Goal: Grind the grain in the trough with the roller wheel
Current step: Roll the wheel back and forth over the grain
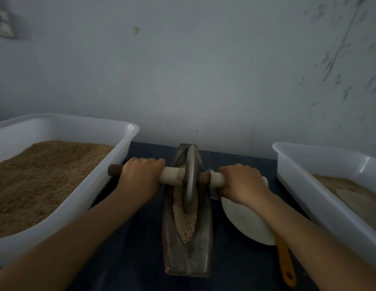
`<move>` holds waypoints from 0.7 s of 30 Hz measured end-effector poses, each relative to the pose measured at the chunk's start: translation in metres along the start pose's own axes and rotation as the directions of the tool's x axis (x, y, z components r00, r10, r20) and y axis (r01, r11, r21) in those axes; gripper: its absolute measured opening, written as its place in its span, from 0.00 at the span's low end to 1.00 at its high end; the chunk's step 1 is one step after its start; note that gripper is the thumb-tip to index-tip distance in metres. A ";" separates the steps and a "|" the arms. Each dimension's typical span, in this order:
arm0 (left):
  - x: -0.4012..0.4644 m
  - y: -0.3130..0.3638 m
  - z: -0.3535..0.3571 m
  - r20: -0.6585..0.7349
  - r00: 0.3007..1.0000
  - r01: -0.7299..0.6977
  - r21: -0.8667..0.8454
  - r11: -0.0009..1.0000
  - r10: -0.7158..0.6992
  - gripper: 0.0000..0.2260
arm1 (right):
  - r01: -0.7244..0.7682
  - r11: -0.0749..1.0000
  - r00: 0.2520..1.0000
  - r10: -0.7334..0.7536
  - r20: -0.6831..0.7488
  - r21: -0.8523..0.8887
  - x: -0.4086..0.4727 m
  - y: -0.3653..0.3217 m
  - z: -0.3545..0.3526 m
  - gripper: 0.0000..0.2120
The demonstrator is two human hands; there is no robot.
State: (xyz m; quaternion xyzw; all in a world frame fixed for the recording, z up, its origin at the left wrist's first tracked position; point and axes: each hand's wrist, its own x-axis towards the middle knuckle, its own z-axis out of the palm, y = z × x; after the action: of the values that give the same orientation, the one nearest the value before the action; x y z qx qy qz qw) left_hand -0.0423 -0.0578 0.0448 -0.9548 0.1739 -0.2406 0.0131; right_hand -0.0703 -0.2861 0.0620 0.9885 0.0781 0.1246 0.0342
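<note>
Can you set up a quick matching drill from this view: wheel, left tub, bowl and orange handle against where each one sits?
Things:
1. wheel
2. left tub
3. bowl
4. orange handle

Places:
A. under the right forearm, right of the trough
B. upright in the trough, on the grain
C. left of the trough, heaped with brown grain
D. sticking out toward the camera from the bowl's near side

Pairs: 1-B, 2-C, 3-A, 4-D

The trough and grain lie between the left hand and right hand.
</note>
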 end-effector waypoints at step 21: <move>-0.032 0.003 -0.024 0.035 0.996 -0.081 -0.028 0.996 0.082 0.11 | 0.054 0.998 0.999 -0.054 0.005 0.042 -0.045 -0.005 -0.012 0.10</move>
State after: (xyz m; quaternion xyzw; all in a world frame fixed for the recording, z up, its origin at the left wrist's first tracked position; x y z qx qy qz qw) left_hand -0.0807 -0.0488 0.0509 -0.9513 0.2158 -0.2199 0.0132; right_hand -0.1169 -0.2876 0.0628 0.9870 0.1071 0.1188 0.0173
